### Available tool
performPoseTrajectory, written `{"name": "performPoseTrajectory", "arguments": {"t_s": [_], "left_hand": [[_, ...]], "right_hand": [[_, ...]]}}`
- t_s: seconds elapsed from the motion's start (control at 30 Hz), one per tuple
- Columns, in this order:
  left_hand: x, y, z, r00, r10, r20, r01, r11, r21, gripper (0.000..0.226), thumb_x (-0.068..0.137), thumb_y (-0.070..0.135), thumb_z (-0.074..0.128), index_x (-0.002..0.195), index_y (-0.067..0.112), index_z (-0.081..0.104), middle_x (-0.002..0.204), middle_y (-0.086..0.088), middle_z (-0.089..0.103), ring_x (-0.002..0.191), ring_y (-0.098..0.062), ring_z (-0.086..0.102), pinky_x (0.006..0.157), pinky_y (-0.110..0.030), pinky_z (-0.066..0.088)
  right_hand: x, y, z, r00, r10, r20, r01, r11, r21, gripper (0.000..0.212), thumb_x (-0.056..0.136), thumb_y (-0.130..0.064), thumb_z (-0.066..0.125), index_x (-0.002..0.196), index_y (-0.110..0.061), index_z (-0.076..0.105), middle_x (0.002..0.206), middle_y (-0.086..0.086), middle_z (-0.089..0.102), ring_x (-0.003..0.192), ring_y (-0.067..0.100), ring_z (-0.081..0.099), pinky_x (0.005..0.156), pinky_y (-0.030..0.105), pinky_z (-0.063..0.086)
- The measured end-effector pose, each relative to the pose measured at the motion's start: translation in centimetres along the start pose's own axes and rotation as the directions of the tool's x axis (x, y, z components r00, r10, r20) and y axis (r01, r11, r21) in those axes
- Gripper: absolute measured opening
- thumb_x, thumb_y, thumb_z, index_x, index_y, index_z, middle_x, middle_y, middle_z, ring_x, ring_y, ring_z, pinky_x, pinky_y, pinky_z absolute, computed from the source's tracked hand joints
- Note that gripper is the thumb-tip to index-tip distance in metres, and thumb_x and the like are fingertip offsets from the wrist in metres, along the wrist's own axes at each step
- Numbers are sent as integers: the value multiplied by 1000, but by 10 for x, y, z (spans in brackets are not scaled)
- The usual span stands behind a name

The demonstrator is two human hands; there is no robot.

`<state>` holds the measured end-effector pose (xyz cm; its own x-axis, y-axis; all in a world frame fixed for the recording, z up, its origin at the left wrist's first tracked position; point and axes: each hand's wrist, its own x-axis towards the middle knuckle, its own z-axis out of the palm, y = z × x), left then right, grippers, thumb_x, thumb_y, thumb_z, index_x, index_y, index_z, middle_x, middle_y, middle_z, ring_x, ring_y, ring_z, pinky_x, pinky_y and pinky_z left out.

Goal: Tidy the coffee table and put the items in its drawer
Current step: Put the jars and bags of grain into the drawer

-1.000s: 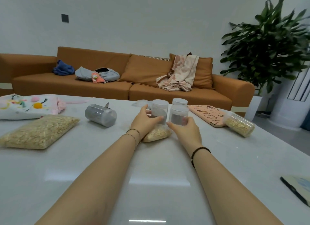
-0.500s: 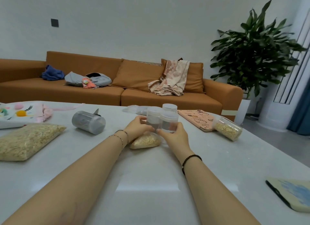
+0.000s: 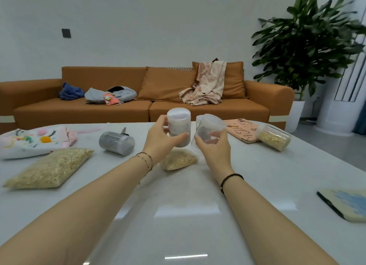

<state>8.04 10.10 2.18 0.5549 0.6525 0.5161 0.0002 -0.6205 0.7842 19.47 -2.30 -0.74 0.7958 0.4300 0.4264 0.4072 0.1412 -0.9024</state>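
Observation:
My left hand [image 3: 160,141] grips an upright clear jar with a white lid [image 3: 179,126], lifted above the white coffee table [image 3: 188,215]. My right hand [image 3: 213,147] grips a second clear lidded jar [image 3: 210,129], tilted toward me and also off the table. A third jar is mostly hidden behind that one. Below the two hands lies a small bag of oats [image 3: 179,159].
A large bag of oats [image 3: 49,168] and a patterned pouch [image 3: 33,140] lie at left, with a grey jar on its side [image 3: 116,143]. At right are a pink notebook [image 3: 242,130], a tipped jar of oats [image 3: 274,138] and a blue-and-cream book [image 3: 346,204]. An orange sofa stands beyond.
Both hands have lifted their jars off the table. The right jar now tilts toward me. The camera view has swung slightly left again.

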Motion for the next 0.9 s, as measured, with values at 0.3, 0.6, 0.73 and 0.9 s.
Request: {"name": "performPoseTrajectory", "arguments": {"t_s": [0.3, 0.6, 0.73, 0.9], "left_hand": [[-109, 58, -63, 995, 72, 68, -69, 997, -42, 61, 71, 37, 87, 121, 29, 55, 116, 16, 62, 104, -7, 61, 80, -24, 56], [-233, 118, -127, 971, 22, 239, -9, 998, -56, 69, 60, 51, 86, 121, 38, 55, 117, 15, 66, 98, -12, 65, 76, -27, 57], [-285, 126, -149, 946, 20, 323, -27, 999, 17, 65, 65, 44, 91, 119, 33, 55, 112, 16, 67, 98, -13, 65, 69, -27, 58], [-326, 112, -157, 898, -36, 439, -51, 982, 184, 74, 59, 35, 95, 117, 36, 49, 110, 21, 64, 100, -4, 64, 75, -20, 54]], "right_hand": [[-89, -61, -33, 966, -177, 191, 167, 984, 67, 107, 77, -18, 85, 153, -40, 11, 139, -22, 39, 126, 10, 53, 94, 19, 48], [-189, -141, -99, 829, 65, 556, -46, 998, -50, 57, 75, -39, 85, 124, -31, 57, 119, -10, 69, 103, 7, 70, 97, 38, 55], [-230, -158, -109, 744, 66, 665, 74, 981, -181, 54, 72, -34, 87, 116, -28, 57, 112, -11, 68, 95, 2, 68, 85, 22, 56], [-269, -145, -115, 637, 83, 766, 313, 881, -355, 74, 70, -44, 88, 130, -35, 46, 118, -17, 59, 104, -4, 59, 85, 13, 49]]}}
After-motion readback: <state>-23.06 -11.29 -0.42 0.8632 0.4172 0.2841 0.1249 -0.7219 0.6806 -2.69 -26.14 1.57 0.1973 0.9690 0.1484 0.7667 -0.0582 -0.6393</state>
